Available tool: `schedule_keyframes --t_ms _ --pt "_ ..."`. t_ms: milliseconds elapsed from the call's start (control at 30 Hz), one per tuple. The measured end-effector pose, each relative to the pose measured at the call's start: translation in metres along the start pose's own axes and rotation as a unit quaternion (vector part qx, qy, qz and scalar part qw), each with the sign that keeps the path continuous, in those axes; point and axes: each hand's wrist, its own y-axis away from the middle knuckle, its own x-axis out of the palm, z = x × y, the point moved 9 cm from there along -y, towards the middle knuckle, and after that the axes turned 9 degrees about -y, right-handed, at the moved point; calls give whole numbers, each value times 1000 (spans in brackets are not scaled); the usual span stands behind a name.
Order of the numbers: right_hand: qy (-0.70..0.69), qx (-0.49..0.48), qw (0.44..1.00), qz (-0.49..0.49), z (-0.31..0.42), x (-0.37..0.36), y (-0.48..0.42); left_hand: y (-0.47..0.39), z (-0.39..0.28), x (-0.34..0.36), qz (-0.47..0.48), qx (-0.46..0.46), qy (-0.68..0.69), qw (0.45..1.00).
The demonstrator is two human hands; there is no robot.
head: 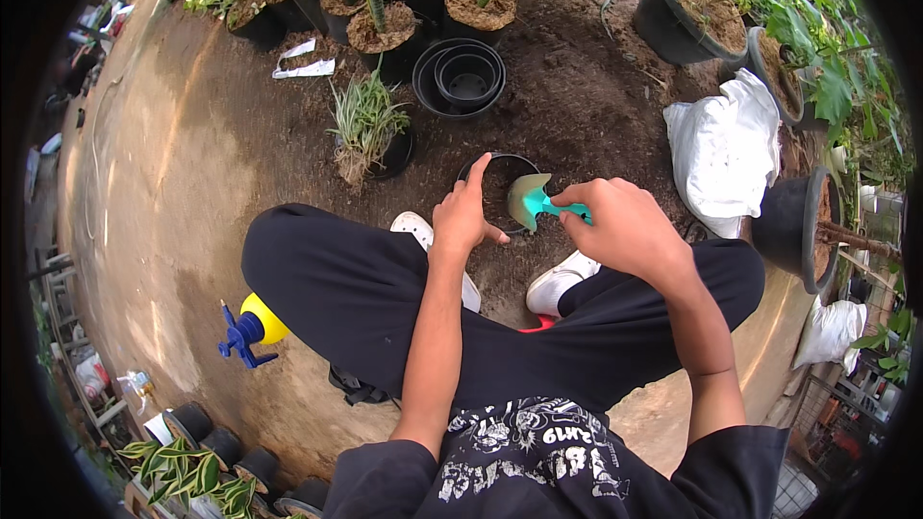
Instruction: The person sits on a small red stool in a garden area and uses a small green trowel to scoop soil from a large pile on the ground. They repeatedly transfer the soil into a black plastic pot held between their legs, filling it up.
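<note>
My right hand [620, 227] is closed around the teal handle of a small garden trowel [528, 202]. The trowel's blade is over the right side of a black plastic pot [508, 167] on the ground between my feet. My left hand [461, 209] is at the pot's left side, thumb and fingers spread around its rim; whether it presses on the pot is hard to tell. The pot's inside is dark and partly hidden by the hand and blade. Beyond it to the left, a spider plant with bare roots [366, 122] leans on another black pot [395, 153].
Nested empty black pots [460, 112] stand ahead, with potted snake plants [386, 29] behind. At right are a white sack [714, 151] and large potted plants [667, 14]. A yellow and blue pressure sprayer [249, 328] sits beside my left knee. White clogs [414, 227] flank the pot.
</note>
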Motion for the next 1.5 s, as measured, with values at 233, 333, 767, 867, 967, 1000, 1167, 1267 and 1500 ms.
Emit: schedule_keyframes --t_ms 233,333,767,867,967,1000,1167,1267,1500 --pt "30 7 999 12 -14 24 -16 1 -4 -1 2 -1 -21 1000" --pt "0 2 1000 2 -6 9 -6 3 -4 -4 2 -10 -17 1000" --pt "109 -36 993 -2 -19 33 -3 -2 -6 2 -5 15 -18 1000" --pt "112 -34 993 -14 -8 20 1 -3 -2 4 -18 20 -13 1000" --pt "116 -65 990 -45 -22 37 -10 -8 -2 9 -11 26 -6 1000" --pt "116 -57 990 -46 -25 38 -14 -9 -2 9 -7 26 -1 1000" --pt "115 -62 991 -33 -15 14 -4 -10 2 12 4 18 4 1000" --pt "110 -67 991 -40 -14 18 -3 -9 0 11 8 13 1 1000" --pt "58 -73 995 -41 -20 17 -11 -8 2 12 2 19 1 1000"
